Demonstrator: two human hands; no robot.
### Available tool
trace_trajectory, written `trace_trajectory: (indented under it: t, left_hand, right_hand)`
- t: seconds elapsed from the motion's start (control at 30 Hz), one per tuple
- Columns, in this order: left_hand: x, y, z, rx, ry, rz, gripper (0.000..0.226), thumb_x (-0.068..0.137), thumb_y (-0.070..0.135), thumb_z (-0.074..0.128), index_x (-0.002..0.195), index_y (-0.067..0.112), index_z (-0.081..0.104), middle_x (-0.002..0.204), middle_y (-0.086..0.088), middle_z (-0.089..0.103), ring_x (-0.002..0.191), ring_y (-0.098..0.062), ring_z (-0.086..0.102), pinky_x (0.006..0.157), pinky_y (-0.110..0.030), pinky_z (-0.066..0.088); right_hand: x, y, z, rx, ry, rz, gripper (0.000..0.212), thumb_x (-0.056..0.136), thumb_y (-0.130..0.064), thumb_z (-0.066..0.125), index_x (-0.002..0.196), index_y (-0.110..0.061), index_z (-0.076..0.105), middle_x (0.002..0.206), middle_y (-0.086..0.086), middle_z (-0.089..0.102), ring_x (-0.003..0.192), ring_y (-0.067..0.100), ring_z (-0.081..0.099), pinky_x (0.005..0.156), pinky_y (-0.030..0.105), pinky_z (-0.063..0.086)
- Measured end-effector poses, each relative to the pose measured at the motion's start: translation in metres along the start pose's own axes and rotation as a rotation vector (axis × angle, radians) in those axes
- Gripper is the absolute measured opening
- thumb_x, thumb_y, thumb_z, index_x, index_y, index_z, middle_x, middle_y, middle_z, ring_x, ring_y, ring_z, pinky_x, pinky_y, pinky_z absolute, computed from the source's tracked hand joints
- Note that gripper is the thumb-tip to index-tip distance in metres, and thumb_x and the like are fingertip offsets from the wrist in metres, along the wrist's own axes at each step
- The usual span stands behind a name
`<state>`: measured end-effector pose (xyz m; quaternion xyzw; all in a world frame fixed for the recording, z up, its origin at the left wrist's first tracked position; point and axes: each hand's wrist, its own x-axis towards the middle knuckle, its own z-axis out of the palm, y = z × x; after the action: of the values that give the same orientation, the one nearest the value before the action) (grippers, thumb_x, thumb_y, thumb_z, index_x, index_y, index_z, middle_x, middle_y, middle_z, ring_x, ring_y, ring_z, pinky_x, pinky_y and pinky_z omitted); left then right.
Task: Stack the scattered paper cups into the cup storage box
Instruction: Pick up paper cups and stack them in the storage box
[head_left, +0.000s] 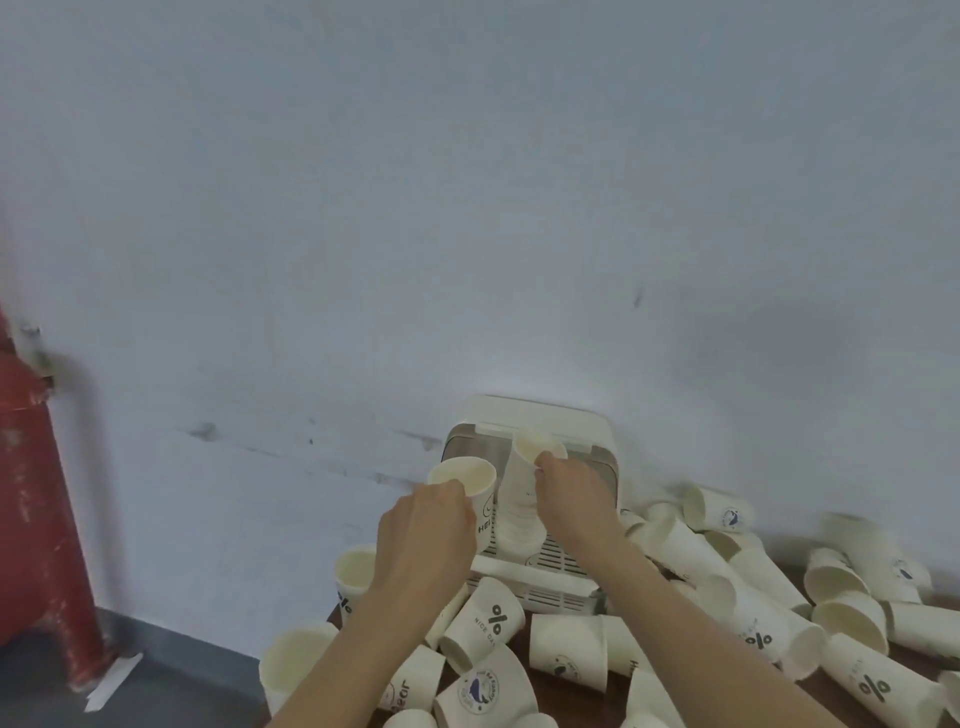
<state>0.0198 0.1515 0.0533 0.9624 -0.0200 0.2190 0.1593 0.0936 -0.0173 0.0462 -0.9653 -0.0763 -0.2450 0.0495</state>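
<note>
The white cup storage box (597, 431) stands against the wall with its lid raised. Inside it leans a tall stack of nested paper cups (519, 514). My right hand (574, 493) pinches the rim of the top cup (535, 444) of that stack. My left hand (428, 540) grips a single white paper cup (465, 478) upright, just left of the stack and in front of the box. Several loose white cups (485, 626) with dark printed logos lie scattered on the brown table around and below both arms.
More cups (836, 577) pile up on the right side of the table. The grey-white wall (467, 208) rises directly behind the box. A red pipe or post (36, 519) stands at the far left on the grey floor (166, 675).
</note>
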Motion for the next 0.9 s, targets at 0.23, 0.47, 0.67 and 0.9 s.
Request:
trace_trajectory:
  t: [0.23, 0.47, 0.67, 0.9]
  left_hand:
    - [0.009, -0.009, 0.013, 0.009, -0.004, -0.011, 0.027, 0.102, 0.027, 0.031, 0.093, 0.018, 0.055, 0.092, 0.000, 0.061, 0.077, -0.020, 0.053, 0.067, -0.030, 0.044]
    - [0.036, -0.010, 0.020, -0.045, 0.091, -0.003, 0.031, 0.102, 0.025, 0.030, 0.088, 0.016, 0.055, 0.083, 0.000, 0.061, 0.074, -0.022, 0.055, 0.064, -0.033, 0.045]
    - [0.069, -0.013, 0.044, -0.130, 0.154, 0.035, 0.028, 0.102, 0.023, 0.033, 0.087, 0.012, 0.054, 0.084, -0.003, 0.057, 0.072, -0.024, 0.051, 0.060, -0.035, 0.041]
    - [0.073, -0.020, 0.076, -0.069, 0.093, 0.065, 0.022, 0.103, 0.020, 0.035, 0.092, 0.014, 0.054, 0.088, 0.000, 0.057, 0.075, -0.021, 0.053, 0.060, -0.030, 0.036]
  right_hand:
    - [-0.004, 0.005, 0.017, -0.103, -0.160, -0.006, 0.019, 0.097, -0.009, 0.035, 0.105, -0.009, 0.052, 0.096, 0.010, 0.063, 0.079, 0.029, 0.054, 0.060, 0.033, 0.034]
    - [-0.007, 0.001, 0.022, -0.103, -0.212, -0.023, 0.024, 0.088, 0.002, 0.038, 0.107, -0.006, 0.050, 0.101, 0.012, 0.061, 0.089, 0.029, 0.056, 0.062, 0.034, 0.036]
    - [-0.012, 0.001, 0.030, -0.097, -0.215, -0.051, 0.021, 0.086, 0.003, 0.042, 0.103, -0.007, 0.050, 0.103, 0.012, 0.059, 0.097, 0.028, 0.054, 0.065, 0.034, 0.035]
    - [-0.013, 0.002, 0.035, -0.126, -0.217, -0.077, 0.024, 0.087, -0.001, 0.050, 0.111, -0.007, 0.048, 0.108, 0.012, 0.060, 0.102, 0.029, 0.054, 0.068, 0.033, 0.038]
